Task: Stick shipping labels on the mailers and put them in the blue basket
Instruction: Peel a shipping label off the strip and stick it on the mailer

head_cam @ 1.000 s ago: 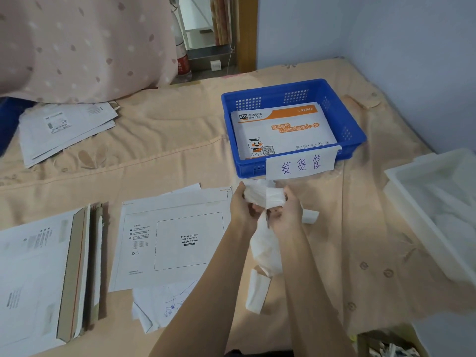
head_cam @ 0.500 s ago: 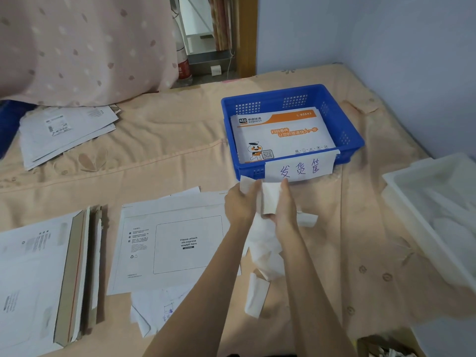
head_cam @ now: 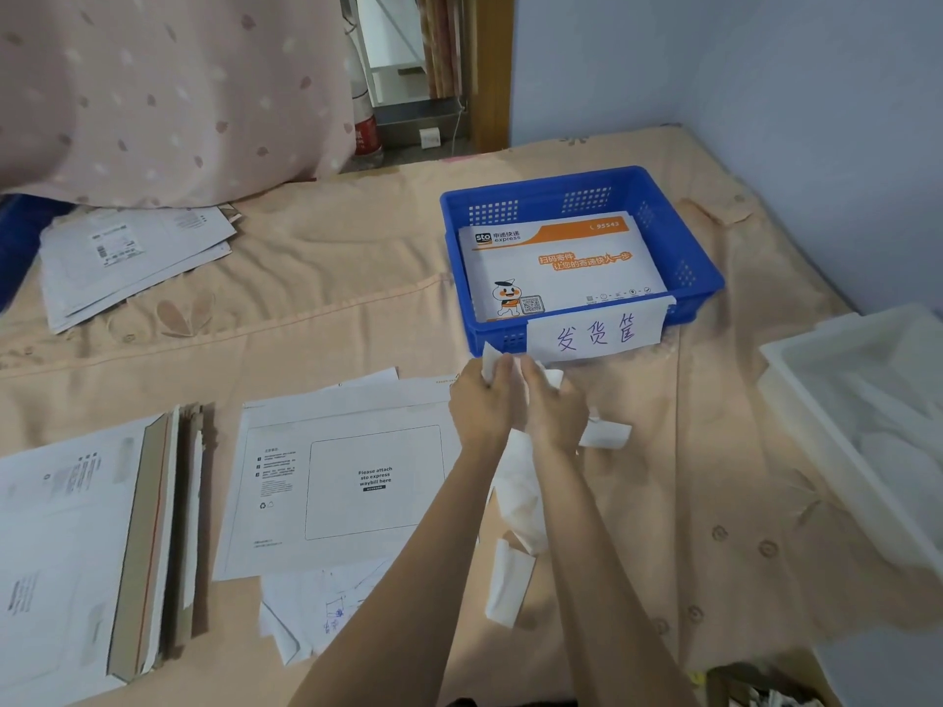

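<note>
Labels first: I had a crumpled strip of white label paper [head_cam: 523, 482] pinched between both hands, just in front of the blue basket [head_cam: 678, 262]. My left hand [head_cam: 482, 405] had its fingers curled round the top corner of the strip, and my right hand [head_cam: 553, 410] was pressed up against it, gripping the same bit from the other side. Looked to me like I was trying to peel a label off its backing, though you couldn't really see the peel edge under my fingers. The rest of the strip hung down between my forearms, all wrinkled, and a couple of loose white scraps [head_cam: 505, 584] lay on the peach bedsheet [head_cam: 326, 308] near my wrists.

Just left of my hands sat the next mailer [head_cam: 352, 477], face up, with its "attach waybill here" box bare. Further left was a stack of more mailers [head_cam: 66, 553] with cardboard edges showing. The basket already held one orange-and-white mailer [head_cam: 561, 262] and had a handwritten paper tag [head_cam: 597, 331] on its front wall. A white bin [head_cam: 867, 415] sat off to the right, and another pile of envelopes [head_cam: 127, 257] lay far left by the pink curtain [head_cam: 153, 94].

What worried me: that paper was so scrunched that the sticky side could fold onto itself or tear while peeling. And the soft sheet under the mailer gives no firm backing, so the label could easily go on crooked or bubbled.
</note>
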The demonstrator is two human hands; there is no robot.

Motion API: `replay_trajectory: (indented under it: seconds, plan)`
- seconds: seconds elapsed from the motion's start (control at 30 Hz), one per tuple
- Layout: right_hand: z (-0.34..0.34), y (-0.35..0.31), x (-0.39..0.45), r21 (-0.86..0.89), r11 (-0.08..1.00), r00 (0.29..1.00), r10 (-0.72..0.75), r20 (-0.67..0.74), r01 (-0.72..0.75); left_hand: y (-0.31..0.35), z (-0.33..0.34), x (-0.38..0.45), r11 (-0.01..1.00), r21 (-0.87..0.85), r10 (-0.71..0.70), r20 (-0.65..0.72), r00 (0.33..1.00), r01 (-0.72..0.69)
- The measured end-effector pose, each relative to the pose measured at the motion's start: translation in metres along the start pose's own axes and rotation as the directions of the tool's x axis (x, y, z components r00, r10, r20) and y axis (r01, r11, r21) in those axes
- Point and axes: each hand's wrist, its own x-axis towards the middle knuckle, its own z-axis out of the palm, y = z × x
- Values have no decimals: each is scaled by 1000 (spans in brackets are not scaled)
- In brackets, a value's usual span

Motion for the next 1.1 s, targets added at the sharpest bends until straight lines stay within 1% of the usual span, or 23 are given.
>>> replay_trajectory:
  seconds: [0.07,0.2,0.27,0.33,0.43,0.57,0.7,1.0,1.1]
  plan:
    - [-1,2,1,6,1000,1000,28,-10,-28,-1,-1,2,998,-26,-60,10,998,60]
    - [-4,8,6,153,981,993,110,51,-117,-5,-6,7,940,-214,-263,37,964,264]
    - [-4,11,8,159,983,995,86,55,-94,-8,-7,9,915,-251,-314,49,948,316]
    - [-4,13,8,100,994,999,32,41,-36,-8,-8,7,908,-268,-321,49,946,322]
    - [-3,17,7,100,994,999,32,12,-33,-12,-8,9,916,-241,-317,52,947,320]
    - [-1,19,8,82,996,1000,23,-11,-22,-12,-13,14,828,-311,-444,144,884,467]
    - [1,20,6,84,996,999,38,-28,-35,-14,-17,21,795,-327,-480,177,859,511]
    - [-6,23,9,93,983,988,155,4,-155,-23,-19,29,672,-432,-554,245,796,601]
    - [-6,27,9,116,974,981,194,22,-196,-27,-19,29,635,-472,-560,264,785,612]
